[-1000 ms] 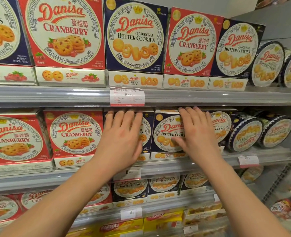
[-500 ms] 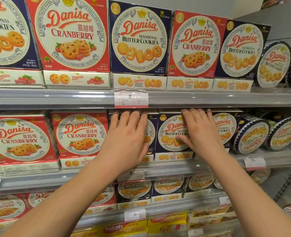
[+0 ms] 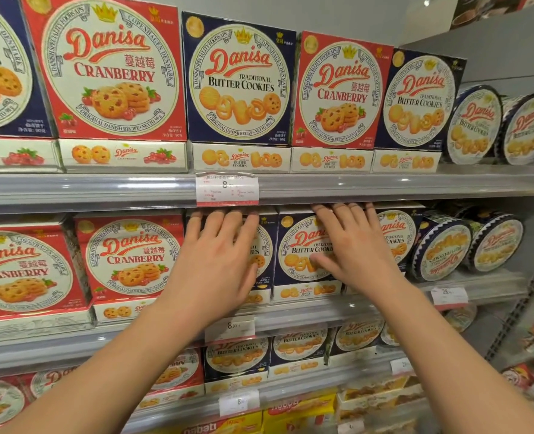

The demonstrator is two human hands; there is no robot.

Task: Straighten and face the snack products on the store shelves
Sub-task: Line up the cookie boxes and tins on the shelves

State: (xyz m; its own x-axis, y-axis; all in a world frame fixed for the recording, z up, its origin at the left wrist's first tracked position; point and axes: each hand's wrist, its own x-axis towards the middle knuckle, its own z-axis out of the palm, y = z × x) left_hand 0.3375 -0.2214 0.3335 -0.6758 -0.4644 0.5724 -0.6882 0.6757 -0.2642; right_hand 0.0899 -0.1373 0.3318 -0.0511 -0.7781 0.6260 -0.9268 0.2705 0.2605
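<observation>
Grey metal shelves [image 3: 384, 187] with clear plastic price rails run across a store aisle, a pale wall above them. A white price tag [image 3: 227, 188] sits on the upper rail. The top shelf carries square cardboard boxes, red cranberry boxes [image 3: 109, 73] alternating with navy butter cookie boxes [image 3: 239, 79], then round tins [image 3: 475, 123] at the right end. On the middle shelf the left hand [image 3: 218, 264] lies flat, fingers straight, against one navy box [image 3: 264, 245], its fingertips hidden under the rail. The right hand [image 3: 353, 245] presses with spread straight fingers across the neighbouring navy box [image 3: 297, 255] and the one beside it. Round tins [image 3: 441, 249] with navy zigzag rims lean just right of them. Lower shelves hold more boxes and yellow wafer packs [image 3: 300, 408]
</observation>
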